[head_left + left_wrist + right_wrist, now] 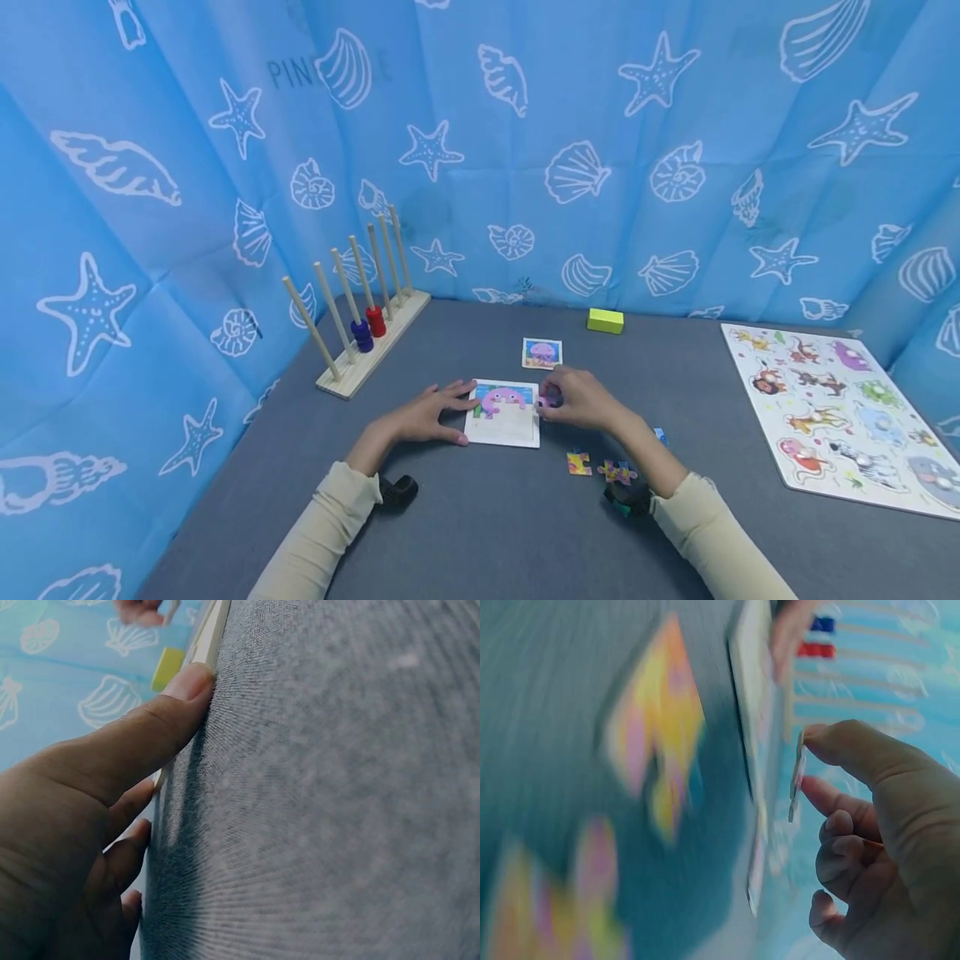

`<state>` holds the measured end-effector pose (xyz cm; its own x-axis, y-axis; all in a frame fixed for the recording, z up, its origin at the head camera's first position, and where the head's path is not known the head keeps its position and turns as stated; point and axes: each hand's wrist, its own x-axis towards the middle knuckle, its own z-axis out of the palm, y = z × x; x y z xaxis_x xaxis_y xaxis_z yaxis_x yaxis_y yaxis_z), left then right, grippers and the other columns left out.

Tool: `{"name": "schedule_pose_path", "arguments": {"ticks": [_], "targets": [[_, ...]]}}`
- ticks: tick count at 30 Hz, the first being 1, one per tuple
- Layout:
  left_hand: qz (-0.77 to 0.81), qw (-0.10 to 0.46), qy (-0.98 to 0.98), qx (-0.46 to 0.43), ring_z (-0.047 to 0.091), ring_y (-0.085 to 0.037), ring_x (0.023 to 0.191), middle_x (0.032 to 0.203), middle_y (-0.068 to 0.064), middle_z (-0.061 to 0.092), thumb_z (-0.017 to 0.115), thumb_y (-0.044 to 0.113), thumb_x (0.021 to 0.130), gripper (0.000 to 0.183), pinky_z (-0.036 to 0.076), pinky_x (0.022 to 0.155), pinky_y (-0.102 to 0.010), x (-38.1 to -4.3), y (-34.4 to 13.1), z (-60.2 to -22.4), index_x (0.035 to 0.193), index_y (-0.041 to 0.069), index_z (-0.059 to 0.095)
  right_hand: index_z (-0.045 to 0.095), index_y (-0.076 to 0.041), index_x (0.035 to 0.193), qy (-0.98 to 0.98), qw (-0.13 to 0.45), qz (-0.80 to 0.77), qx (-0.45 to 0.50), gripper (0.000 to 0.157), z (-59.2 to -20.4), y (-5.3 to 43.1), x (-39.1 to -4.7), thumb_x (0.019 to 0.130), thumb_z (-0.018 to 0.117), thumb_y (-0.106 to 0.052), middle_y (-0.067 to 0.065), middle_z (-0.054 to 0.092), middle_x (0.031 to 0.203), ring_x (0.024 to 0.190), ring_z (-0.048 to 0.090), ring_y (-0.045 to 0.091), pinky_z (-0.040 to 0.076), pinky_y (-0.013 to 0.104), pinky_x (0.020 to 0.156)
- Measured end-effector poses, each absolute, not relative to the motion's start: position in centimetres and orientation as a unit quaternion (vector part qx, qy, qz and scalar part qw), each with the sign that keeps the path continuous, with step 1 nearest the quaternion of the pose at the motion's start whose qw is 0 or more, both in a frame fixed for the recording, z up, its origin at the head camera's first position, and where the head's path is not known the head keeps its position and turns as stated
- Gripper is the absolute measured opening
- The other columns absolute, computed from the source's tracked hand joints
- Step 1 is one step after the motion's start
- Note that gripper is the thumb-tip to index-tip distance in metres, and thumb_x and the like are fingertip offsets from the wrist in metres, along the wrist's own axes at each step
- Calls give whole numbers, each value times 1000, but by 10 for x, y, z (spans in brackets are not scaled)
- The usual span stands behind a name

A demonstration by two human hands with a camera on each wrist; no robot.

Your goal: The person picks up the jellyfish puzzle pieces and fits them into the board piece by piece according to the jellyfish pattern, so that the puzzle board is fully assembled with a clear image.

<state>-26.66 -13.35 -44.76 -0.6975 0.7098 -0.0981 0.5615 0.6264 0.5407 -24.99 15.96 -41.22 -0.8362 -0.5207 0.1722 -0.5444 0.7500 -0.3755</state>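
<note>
A white-framed puzzle board [501, 432] lies on the grey table, its upper part filled with a pink sea creature picture and its lower part bare. My left hand [431, 414] rests at the board's left side, fingers spread, thumb at the near left corner; the left wrist view shows the thumb [187, 684] against the board's edge. My right hand [583, 402] pinches a puzzle piece [799, 772] between thumb and finger, just above the board's right edge. Loose puzzle pieces [578, 463] lie to the near right, blurred in the right wrist view.
Behind the board lies a small picture card [542, 353]. A yellow-green block [605, 321] stands farther back. At the left is a wooden peg rack [352, 373] with purple and red beads. An animal board [817, 417] lies at the right. A blue patterned curtain [480, 200] borders the table.
</note>
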Motion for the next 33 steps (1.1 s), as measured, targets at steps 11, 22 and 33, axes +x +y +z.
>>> {"name": "schedule_pose_path", "arguments": {"ticks": [11,22,33], "targets": [[242,154,887,361,10,-26,143,154,-2,18,67,43,80,69,5,112,-57,-269,-132,-449,139,20,40,66,-7,91,-942,22,203,267,27,-431,106,-255,77,72,-30,0,53,79,65,43,10,34,28,59],[240,155,888,361,9,-27,143,154,-2,16,67,41,80,69,4,112,-58,-270,-133,-447,140,20,39,68,-7,108,-935,10,279,219,46,-434,119,-253,71,78,-32,4,45,73,60,29,13,24,22,52],[242,155,887,363,10,-28,143,154,-2,17,66,42,81,69,4,111,-58,-269,-133,-447,140,19,39,70,-14,106,-952,-14,231,202,45,-436,114,-254,69,78,-38,0,44,73,58,29,13,22,25,51]]}}
